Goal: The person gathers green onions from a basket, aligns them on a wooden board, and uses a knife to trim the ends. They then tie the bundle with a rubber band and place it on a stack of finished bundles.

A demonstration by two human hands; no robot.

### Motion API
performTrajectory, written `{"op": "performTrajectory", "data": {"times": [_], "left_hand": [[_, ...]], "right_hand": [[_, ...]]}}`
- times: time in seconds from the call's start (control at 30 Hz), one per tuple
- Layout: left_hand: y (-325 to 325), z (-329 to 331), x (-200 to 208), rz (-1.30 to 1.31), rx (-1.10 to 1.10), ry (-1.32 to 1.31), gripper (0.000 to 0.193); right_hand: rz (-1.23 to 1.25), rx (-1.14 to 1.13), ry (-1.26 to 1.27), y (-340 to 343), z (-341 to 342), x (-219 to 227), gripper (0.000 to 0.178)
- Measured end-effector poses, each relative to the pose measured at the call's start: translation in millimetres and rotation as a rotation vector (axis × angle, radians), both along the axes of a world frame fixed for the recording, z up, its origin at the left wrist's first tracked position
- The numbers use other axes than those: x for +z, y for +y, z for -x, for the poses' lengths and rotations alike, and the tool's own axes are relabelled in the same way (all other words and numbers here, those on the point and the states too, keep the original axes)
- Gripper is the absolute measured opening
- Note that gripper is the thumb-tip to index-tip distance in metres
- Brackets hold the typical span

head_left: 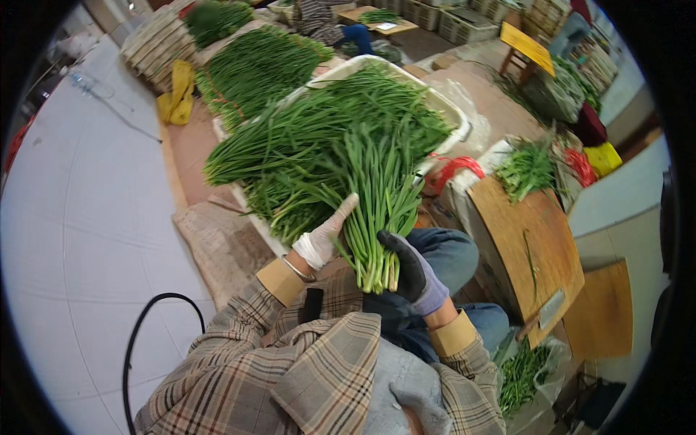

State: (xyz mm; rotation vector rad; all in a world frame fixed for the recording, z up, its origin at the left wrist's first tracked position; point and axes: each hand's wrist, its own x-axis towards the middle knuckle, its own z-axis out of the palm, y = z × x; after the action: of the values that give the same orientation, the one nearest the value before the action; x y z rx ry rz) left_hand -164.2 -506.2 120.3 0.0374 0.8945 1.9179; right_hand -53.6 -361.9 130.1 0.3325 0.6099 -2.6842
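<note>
Green bunch (380, 196): between hands, near side of white tub (455, 116). Right hand (412, 268): clasping lower stalks, thumb pressed across; remaining fingers hidden. Left hand (324, 238): thumb extended along leaves; other fingers hidden, cannot tell. Advisable: firm grip without crushing, stalk ends level, leaves supported.

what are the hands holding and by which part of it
A bunch of green stalks, held by its lower part, toward the pale ends: left hand on its left side, right hand on its right.
</note>
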Motion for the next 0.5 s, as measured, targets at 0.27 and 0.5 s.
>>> {"op": "performTrajectory", "data": {"times": [0.27, 0.5], "left_hand": [[94.0, -40.1, 48.1, -0.107, -0.048, -0.046, 0.055], [219.7, -77.9, 120.8, -0.218, -0.345, 0.355, 0.036]], "right_hand": [[-0.558, -0.034, 0.052, 74.1, -105.5, 37.5, 0.037], [-1.156, -0.470, 0.132, 164.7, -132.1, 50.9, 0.052]]}}
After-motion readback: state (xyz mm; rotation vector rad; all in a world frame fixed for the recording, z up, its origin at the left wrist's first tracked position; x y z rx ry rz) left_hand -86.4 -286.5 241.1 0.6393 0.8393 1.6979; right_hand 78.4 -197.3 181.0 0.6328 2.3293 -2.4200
